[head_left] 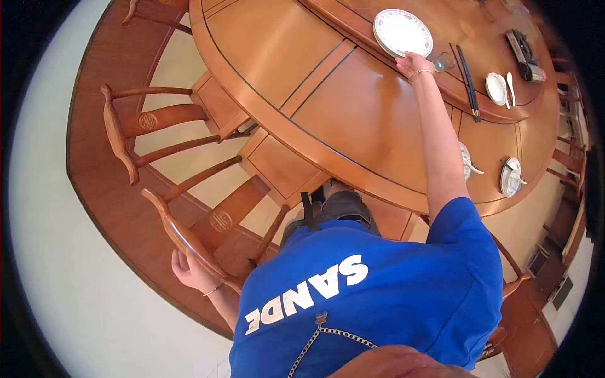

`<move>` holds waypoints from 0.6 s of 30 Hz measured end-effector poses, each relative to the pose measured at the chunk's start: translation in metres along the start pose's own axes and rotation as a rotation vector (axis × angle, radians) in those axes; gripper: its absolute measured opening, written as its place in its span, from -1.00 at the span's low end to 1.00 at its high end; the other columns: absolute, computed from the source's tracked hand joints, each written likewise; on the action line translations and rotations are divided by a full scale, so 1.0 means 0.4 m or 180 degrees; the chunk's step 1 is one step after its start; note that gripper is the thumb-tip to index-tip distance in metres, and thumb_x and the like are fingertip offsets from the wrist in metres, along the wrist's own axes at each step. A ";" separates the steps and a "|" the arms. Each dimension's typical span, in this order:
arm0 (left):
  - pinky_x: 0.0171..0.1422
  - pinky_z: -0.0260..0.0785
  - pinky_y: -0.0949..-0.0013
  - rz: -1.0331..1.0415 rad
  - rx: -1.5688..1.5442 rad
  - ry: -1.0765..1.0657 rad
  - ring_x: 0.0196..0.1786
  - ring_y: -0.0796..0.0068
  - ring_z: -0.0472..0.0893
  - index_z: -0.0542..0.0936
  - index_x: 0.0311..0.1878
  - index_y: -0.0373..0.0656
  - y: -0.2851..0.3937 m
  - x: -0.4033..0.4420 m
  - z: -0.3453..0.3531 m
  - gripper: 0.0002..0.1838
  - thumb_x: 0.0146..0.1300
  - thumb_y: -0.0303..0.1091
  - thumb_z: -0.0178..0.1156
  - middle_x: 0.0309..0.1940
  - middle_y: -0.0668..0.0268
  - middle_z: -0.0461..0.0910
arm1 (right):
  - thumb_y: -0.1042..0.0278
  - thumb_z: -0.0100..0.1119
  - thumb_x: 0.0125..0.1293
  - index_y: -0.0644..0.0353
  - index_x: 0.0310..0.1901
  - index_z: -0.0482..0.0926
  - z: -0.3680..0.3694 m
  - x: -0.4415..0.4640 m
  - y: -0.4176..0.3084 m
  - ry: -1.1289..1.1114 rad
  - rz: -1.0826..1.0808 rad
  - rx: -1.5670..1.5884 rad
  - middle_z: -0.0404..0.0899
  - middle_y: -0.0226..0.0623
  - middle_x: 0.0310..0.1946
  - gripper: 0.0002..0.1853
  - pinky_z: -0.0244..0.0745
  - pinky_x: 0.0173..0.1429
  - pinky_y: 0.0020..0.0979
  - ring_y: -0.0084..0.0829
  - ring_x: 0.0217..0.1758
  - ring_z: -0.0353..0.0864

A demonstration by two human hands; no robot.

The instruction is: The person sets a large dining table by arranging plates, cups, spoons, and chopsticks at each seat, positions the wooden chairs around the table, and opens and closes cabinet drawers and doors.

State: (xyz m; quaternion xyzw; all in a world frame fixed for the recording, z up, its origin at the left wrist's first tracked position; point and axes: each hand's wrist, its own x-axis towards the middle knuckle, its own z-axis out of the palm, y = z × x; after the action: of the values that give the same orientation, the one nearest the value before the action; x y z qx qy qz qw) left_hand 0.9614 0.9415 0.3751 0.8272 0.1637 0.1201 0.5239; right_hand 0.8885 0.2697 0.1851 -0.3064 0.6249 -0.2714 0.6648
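Note:
My right hand (pixel 416 65) reaches far across the round wooden table (pixel 353 113), its fingers at the near edge of a white patterned plate (pixel 403 31), which looks like the top of a stack. The fingers are closed on that rim, with the thumb side on top. A small clear glass (pixel 443 62) stands just right of the hand. My left hand (pixel 188 268) is low on the left, beside the curved top rail of a wooden chair (pixel 183 236). Its fingers are partly behind the rail, so whether they grip it is unclear.
Black chopsticks (pixel 467 82), a small white bowl (pixel 496 89) with a white spoon (pixel 510 89) and a portable stove (pixel 524 55) are on the raised turntable. Bowls with spoons (pixel 511 177) sit at the table's right edge. Another chair (pixel 120 135) stands left.

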 end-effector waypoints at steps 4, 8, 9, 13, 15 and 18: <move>0.23 0.33 0.36 0.0494 -0.0187 -0.0606 0.13 0.36 0.48 0.44 0.11 -0.38 0.018 0.007 0.097 -0.61 0.22 -0.54 0.22 0.08 0.11 0.48 | 0.56 0.21 0.18 0.47 -0.23 0.51 -0.009 0.010 0.005 0.0120 0.0041 0.0034 0.65 0.09 -0.36 -0.83 0.71 -0.38 -0.28 -0.17 -0.37 0.72; 0.29 0.27 0.33 0.0330 -0.0355 -0.1511 0.19 0.35 0.45 0.48 0.06 -0.34 0.021 -0.019 0.213 -0.67 0.20 -0.63 0.15 0.14 0.12 0.47 | 0.66 0.25 0.10 0.49 -0.27 0.54 0.011 0.003 -0.019 0.0708 -0.0132 0.0210 0.64 0.03 -0.44 -0.84 0.72 -0.45 -0.28 -0.21 -0.47 0.70; 0.33 0.24 0.31 0.0395 -0.0648 -0.1916 0.23 0.34 0.43 0.49 0.05 -0.33 0.013 -0.017 0.253 -0.67 0.18 -0.64 0.15 0.17 0.10 0.44 | 0.67 0.26 0.09 0.49 -0.28 0.55 0.014 0.012 -0.022 0.0866 -0.0247 0.0021 0.64 0.01 -0.45 -0.85 0.72 -0.46 -0.28 -0.22 -0.48 0.69; 0.26 0.32 0.33 0.0274 -0.0873 -0.2854 0.17 0.38 0.46 0.54 -0.07 -0.29 -0.015 -0.018 0.410 -0.77 0.19 -0.61 0.18 0.12 0.17 0.44 | 0.66 0.33 0.05 0.47 -0.33 0.57 0.036 0.014 -0.024 0.1271 -0.0491 -0.0555 0.62 -0.06 -0.47 -0.85 0.70 -0.50 -0.30 -0.27 -0.54 0.65; 0.18 0.42 0.35 0.0363 -0.0949 -0.3287 0.11 0.40 0.49 0.54 -0.08 -0.28 -0.019 -0.028 0.508 -0.79 0.20 -0.59 0.19 0.09 0.21 0.43 | 0.53 0.36 0.05 0.46 -0.34 0.56 0.023 0.019 -0.018 0.1385 -0.0457 -0.0931 0.61 -0.09 -0.54 -0.79 0.55 -0.67 -0.47 -0.35 -0.63 0.62; 0.15 0.45 0.39 0.0605 -0.0880 -0.4036 0.02 0.45 0.55 0.53 -0.07 -0.31 0.035 -0.043 0.668 -0.78 0.20 -0.56 0.21 0.01 0.24 0.48 | 0.56 0.37 0.03 0.45 -0.37 0.57 0.006 0.062 -0.018 0.1123 -0.0466 -0.0741 0.59 -0.14 -0.56 -0.82 0.58 -0.63 -0.47 -0.37 -0.64 0.60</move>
State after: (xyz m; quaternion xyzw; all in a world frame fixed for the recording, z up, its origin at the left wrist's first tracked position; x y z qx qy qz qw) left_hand 1.0464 0.7082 0.2745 0.6735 -0.2677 -0.3252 0.6074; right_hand 0.8929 0.2467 0.1743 -0.3734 0.7348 -0.2944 0.4838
